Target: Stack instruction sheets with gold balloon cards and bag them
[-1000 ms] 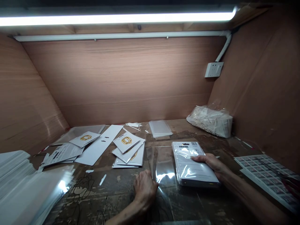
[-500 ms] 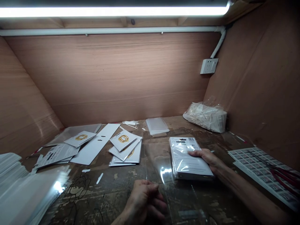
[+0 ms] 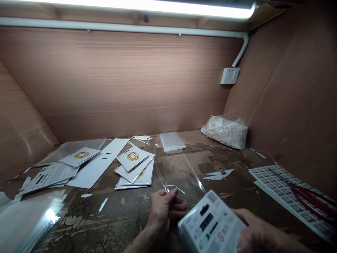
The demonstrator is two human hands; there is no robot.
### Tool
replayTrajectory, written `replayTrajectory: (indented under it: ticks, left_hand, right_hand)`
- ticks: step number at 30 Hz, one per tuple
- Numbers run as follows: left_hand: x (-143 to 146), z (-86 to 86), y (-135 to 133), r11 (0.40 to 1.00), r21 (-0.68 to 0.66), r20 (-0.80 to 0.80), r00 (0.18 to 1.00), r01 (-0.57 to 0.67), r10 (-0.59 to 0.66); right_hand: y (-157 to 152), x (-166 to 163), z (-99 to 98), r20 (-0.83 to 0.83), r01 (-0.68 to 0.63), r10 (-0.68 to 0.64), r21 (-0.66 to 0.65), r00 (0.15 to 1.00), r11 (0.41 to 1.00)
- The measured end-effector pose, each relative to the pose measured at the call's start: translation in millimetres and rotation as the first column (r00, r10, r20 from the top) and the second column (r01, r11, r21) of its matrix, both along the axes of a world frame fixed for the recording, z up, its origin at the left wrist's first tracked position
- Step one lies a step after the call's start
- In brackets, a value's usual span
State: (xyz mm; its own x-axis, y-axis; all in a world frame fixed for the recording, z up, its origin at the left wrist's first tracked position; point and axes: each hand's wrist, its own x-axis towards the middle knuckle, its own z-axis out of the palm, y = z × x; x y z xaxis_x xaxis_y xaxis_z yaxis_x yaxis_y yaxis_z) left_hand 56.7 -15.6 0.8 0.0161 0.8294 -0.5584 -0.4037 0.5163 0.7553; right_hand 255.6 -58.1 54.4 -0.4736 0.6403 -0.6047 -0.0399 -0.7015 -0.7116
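Low in the middle, my left hand (image 3: 164, 209) pinches the near edge of a clear plastic bag (image 3: 181, 168), which spreads out flat beyond my fingers. My right hand (image 3: 254, 228) grips a thick stack of wrapped white cards (image 3: 213, 225), tilted at the bottom edge, printed side with hanger slot facing up. The stack's lower part is cut off by the frame. Left of the bag lies a small pile of white packets (image 3: 134, 158) with a gold emblem. Farther left are more cards (image 3: 80, 156) and a long white card strip (image 3: 101, 163).
Clear sleeves (image 3: 172, 141) lie near the back wall, beside white sticks (image 3: 141, 138). A plastic-wrapped bundle (image 3: 225, 131) sits at the back right. Red-handled scissors (image 3: 308, 200) rest on a sticker sheet (image 3: 279, 179). White scraps (image 3: 219, 174) and a heap of plastic sleeves (image 3: 34, 221) flank the worktop.
My right hand has lifted the card stack and brought it nearer and lower, tilting it; white scraps now show where it lay. My left hand keeps its pinch on the bag, having moved slightly.
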Motion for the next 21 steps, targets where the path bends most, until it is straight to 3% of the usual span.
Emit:
replayTrajectory:
  ticks: [4, 11, 13, 17, 21]
  left_hand:
    - [-0.1, 6.3, 0.2, 1.000, -0.004, 0.045, 0.999, 0.026, -0.026]
    - [-16.7, 12.8, -13.2, 0.990, 0.060, 0.045, 0.991, 0.125, -0.128]
    - [-21.1, 8.1, -17.4, 0.986, 0.075, 0.047, 0.988, 0.147, -0.150]
    - [-28.7, -10.9, -24.8, 0.982, 0.115, 0.078, 0.984, 0.150, -0.159]
    - [-33.6, -24.4, -30.7, 0.978, 0.147, -0.043, 0.989, 0.145, -0.140]
  right_hand:
    - [1.7, -15.8, -10.2, 0.175, -0.078, 0.088, -0.061, 0.981, 0.995]
    - [11.7, -29.8, -20.0, 0.177, -0.245, 0.239, 0.012, 0.955, 0.970]
    - [16.1, -29.1, -23.4, 0.165, -0.293, 0.288, 0.008, 0.943, 0.956]
    - [26.3, -28.0, -26.1, 0.102, -0.255, 0.254, 0.004, 0.962, 0.967]
    - [32.7, -31.2, -24.8, 0.034, -0.284, 0.283, 0.024, 0.959, 0.959]
